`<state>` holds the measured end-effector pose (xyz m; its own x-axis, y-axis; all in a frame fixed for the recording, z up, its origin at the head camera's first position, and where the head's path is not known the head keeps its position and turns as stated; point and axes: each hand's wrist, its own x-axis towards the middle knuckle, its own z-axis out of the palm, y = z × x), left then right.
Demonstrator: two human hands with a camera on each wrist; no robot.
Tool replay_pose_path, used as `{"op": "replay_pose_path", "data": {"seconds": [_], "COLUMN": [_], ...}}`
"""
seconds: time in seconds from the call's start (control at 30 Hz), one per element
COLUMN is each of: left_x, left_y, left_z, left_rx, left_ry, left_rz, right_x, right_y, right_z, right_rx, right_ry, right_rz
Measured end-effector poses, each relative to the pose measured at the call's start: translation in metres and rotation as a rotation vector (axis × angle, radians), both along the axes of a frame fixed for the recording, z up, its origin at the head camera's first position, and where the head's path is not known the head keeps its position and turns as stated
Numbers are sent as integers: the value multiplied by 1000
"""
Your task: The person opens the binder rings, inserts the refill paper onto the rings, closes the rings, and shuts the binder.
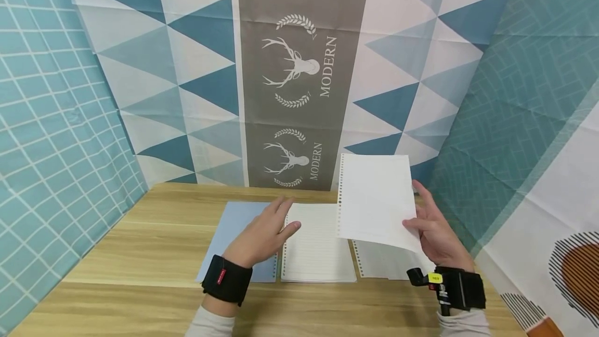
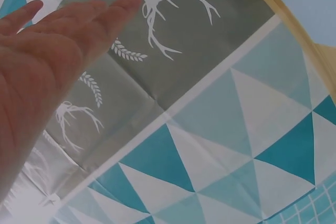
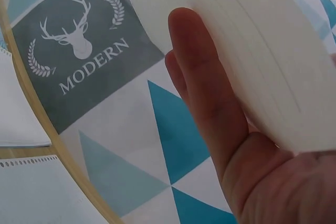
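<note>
My right hand [image 1: 440, 235] holds up white loose-leaf paper [image 1: 374, 196] by its right edge, thumb in front. A row of punched holes runs down the paper's left side. In the right wrist view, fingers [image 3: 205, 82] lie against this paper [image 3: 252, 40], which bends slightly; whether it is one sheet or several I cannot tell. My left hand [image 1: 262, 233] is over the gap between a blue sheet [image 1: 229, 228] and a stack of lined paper [image 1: 318, 254], fingers extended and holding nothing. More punched white paper [image 1: 388, 261] lies on the table, partly hidden below the raised paper.
The wooden table [image 1: 140, 254] carries the blue sheet, lined stack and white paper side by side. A patterned cloth [image 1: 290, 66] with deer heads and triangles hangs behind the table's back edge. Tiled-pattern cloth [image 1: 56, 118] hangs at the left, and another cloth [image 1: 524, 118] at the right.
</note>
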<state>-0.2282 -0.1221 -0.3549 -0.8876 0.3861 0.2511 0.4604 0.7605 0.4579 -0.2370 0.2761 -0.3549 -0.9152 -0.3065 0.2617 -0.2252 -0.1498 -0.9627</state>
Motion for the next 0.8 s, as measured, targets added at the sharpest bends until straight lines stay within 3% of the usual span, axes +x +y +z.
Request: {"op": "replay_pose_path", "data": {"seconds": [0.17,0.3,0.8], "left_x": [-1,-1,-2], "left_y": [-5,-7,-11], "left_z": [1,1,0], "left_rx": [8,7,13], "left_ry": [-1,-3,-7], "left_rz": [10,20,25], "right_x": [0,1,-2], "right_y": [-13,-24,-56], "right_z": [2,2,1], "right_rx": [138,173,177], "right_ry": [-16,-31,-101], "right_rz": [-81,-109,-36]}}
